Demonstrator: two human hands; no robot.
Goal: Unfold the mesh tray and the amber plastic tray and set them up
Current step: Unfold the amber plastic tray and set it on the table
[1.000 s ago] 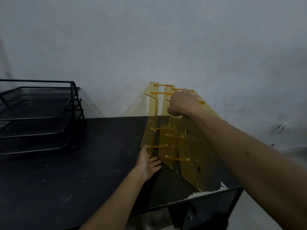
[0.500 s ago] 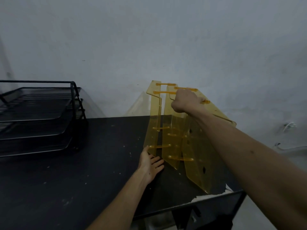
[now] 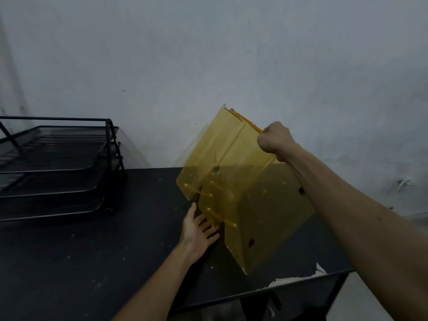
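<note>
Gripping the top edge of the translucent amber plastic tray (image 3: 250, 191) in a clenched fist, your right hand (image 3: 275, 141) holds it tilted above the black surface (image 3: 92, 251), near the right end by the pale wall (image 3: 208, 54). Your left hand (image 3: 199, 230) lies open, palm up, fingers spread under the tray's lower edge, grasping nothing. At the far left, the black wire-mesh stacked tray (image 3: 58, 167) stands on the surface, well apart from both hands.
</note>
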